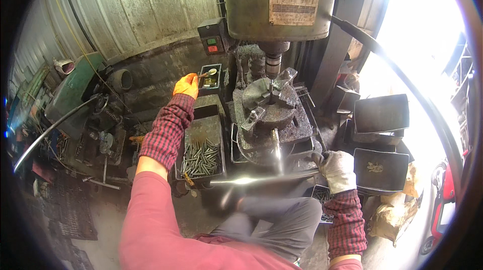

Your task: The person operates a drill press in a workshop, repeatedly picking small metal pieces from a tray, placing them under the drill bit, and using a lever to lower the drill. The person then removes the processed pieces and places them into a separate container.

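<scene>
My left hand [186, 86], in an orange glove, is closed on a short brown-handled tool [204, 74]. Its pale rounded end is over a small rectangular container [210, 83] holding yellowish liquid; whether it is a brush I cannot make out. My right hand [338, 169], in a grey-white glove, is wrapped round the end of a machine lever [323, 156]. A shiny metal bar [261, 178] reaches leftward from near that hand. Ahead stands a bench tapping machine [251, 13]; its spindle [273, 63] points down at a round clamping fixture [266, 100].
A metal bin [205, 126] of small metal pins sits below my left forearm. Dark empty trays [381, 114] are stacked at right. Near my knee is another box of parts [322, 195]. A switch box [211, 36] hangs beside the machine; a thick black cable [397, 71] arcs at right.
</scene>
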`<action>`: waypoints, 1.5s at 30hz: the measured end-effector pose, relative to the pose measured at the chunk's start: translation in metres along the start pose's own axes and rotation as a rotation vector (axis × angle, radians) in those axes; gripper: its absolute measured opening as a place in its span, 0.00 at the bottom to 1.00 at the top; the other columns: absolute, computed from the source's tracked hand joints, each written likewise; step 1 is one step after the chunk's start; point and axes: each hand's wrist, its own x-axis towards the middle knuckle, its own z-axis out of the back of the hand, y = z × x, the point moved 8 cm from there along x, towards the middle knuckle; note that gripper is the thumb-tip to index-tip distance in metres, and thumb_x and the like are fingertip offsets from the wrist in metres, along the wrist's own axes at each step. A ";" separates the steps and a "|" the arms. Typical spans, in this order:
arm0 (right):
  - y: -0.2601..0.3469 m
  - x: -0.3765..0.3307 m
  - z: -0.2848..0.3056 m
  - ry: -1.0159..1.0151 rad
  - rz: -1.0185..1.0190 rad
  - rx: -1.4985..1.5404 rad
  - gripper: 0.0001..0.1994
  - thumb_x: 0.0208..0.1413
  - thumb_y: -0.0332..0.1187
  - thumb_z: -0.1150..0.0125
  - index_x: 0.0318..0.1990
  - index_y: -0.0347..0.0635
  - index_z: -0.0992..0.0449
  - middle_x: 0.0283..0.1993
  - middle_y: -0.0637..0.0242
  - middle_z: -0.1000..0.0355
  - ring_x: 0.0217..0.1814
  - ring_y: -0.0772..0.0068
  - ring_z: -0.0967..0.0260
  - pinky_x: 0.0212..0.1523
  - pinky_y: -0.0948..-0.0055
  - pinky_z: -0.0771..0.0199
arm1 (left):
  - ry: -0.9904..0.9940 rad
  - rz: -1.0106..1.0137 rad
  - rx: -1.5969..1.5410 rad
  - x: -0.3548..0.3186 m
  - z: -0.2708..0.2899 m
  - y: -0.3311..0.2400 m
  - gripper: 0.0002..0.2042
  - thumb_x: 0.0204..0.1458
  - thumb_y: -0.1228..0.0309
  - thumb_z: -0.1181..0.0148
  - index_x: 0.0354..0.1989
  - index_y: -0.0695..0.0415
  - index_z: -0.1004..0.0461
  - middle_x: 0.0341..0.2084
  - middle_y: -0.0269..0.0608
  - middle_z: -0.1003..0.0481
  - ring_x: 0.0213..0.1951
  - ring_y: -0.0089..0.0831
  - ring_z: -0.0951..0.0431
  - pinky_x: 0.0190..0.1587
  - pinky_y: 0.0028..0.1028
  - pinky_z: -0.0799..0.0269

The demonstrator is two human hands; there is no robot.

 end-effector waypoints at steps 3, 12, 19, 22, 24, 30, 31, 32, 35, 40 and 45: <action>-0.001 0.002 -0.002 -0.014 0.012 -0.019 0.34 0.60 0.66 0.41 0.22 0.42 0.15 0.19 0.51 0.25 0.23 0.47 0.22 0.29 0.54 0.24 | 0.090 -0.057 0.224 -0.004 0.009 -0.022 0.18 0.66 0.57 0.46 0.52 0.55 0.18 0.46 0.53 0.17 0.51 0.50 0.18 0.55 0.42 0.24; 0.001 0.001 -0.001 0.006 0.014 -0.004 0.27 0.60 0.61 0.38 0.29 0.42 0.14 0.20 0.52 0.24 0.26 0.49 0.21 0.30 0.53 0.23 | -0.022 -0.255 0.231 -0.033 0.043 -0.049 0.13 0.64 0.61 0.44 0.47 0.54 0.18 0.39 0.52 0.18 0.46 0.53 0.19 0.50 0.46 0.24; 0.002 -0.001 0.009 0.074 -0.033 0.041 0.26 0.59 0.59 0.36 0.29 0.42 0.15 0.22 0.51 0.22 0.27 0.49 0.19 0.31 0.53 0.21 | 0.030 -0.193 -0.395 -0.106 0.070 -0.070 0.10 0.66 0.72 0.39 0.51 0.62 0.18 0.44 0.43 0.16 0.45 0.31 0.16 0.49 0.28 0.22; 0.000 -0.001 0.010 0.079 -0.072 0.032 0.29 0.60 0.61 0.38 0.27 0.41 0.14 0.24 0.49 0.21 0.29 0.47 0.19 0.32 0.54 0.20 | 0.207 -0.177 -0.829 -0.132 0.041 -0.120 0.11 0.68 0.73 0.40 0.54 0.63 0.19 0.46 0.35 0.17 0.46 0.20 0.21 0.50 0.22 0.26; 0.000 -0.002 0.008 0.109 -0.077 0.036 0.29 0.60 0.61 0.39 0.28 0.40 0.14 0.24 0.48 0.22 0.29 0.46 0.19 0.33 0.54 0.20 | 0.273 -0.184 -0.862 -0.134 0.022 -0.154 0.11 0.68 0.72 0.39 0.55 0.62 0.19 0.42 0.30 0.19 0.39 0.16 0.26 0.44 0.19 0.29; 0.000 -0.001 0.008 0.228 -0.116 0.031 0.29 0.64 0.62 0.46 0.35 0.43 0.13 0.30 0.48 0.20 0.36 0.46 0.18 0.40 0.52 0.21 | 0.204 -0.218 -0.707 -0.108 -0.006 -0.171 0.11 0.68 0.70 0.38 0.54 0.61 0.18 0.39 0.28 0.19 0.38 0.16 0.25 0.43 0.20 0.29; 0.001 -0.001 0.013 0.194 -0.112 0.039 0.29 0.64 0.61 0.45 0.35 0.43 0.13 0.30 0.48 0.20 0.36 0.46 0.18 0.40 0.53 0.21 | 0.191 -0.223 -0.666 -0.102 -0.009 -0.161 0.11 0.68 0.70 0.38 0.54 0.61 0.18 0.40 0.29 0.18 0.39 0.17 0.24 0.44 0.20 0.28; 0.002 -0.002 0.014 0.191 -0.113 0.045 0.28 0.64 0.60 0.44 0.35 0.42 0.13 0.30 0.48 0.20 0.36 0.46 0.18 0.40 0.53 0.21 | 0.181 -0.236 -0.780 -0.101 -0.011 -0.148 0.11 0.67 0.71 0.38 0.53 0.61 0.17 0.43 0.30 0.17 0.42 0.18 0.22 0.48 0.22 0.26; 0.004 -0.009 0.025 0.042 -0.067 0.186 0.25 0.61 0.57 0.37 0.31 0.41 0.14 0.27 0.47 0.21 0.32 0.45 0.19 0.36 0.53 0.21 | 0.073 -0.162 -0.851 -0.081 -0.009 -0.091 0.11 0.67 0.70 0.37 0.52 0.61 0.17 0.40 0.30 0.18 0.39 0.17 0.22 0.45 0.20 0.26; -0.030 -0.018 0.046 -0.133 -0.119 0.971 0.18 0.62 0.38 0.33 0.55 0.37 0.20 0.51 0.59 0.19 0.53 0.68 0.22 0.56 0.67 0.24 | -0.018 0.073 -0.572 -0.036 0.008 0.002 0.12 0.66 0.71 0.38 0.54 0.63 0.19 0.47 0.40 0.17 0.50 0.28 0.18 0.56 0.27 0.25; -0.118 -0.054 0.183 -0.645 0.016 1.536 0.25 0.71 0.44 0.46 0.66 0.35 0.29 0.59 0.55 0.24 0.61 0.63 0.26 0.64 0.63 0.28 | -0.088 -0.062 -0.344 -0.003 -0.004 0.009 0.16 0.65 0.63 0.39 0.58 0.55 0.20 0.51 0.45 0.18 0.54 0.39 0.18 0.60 0.33 0.26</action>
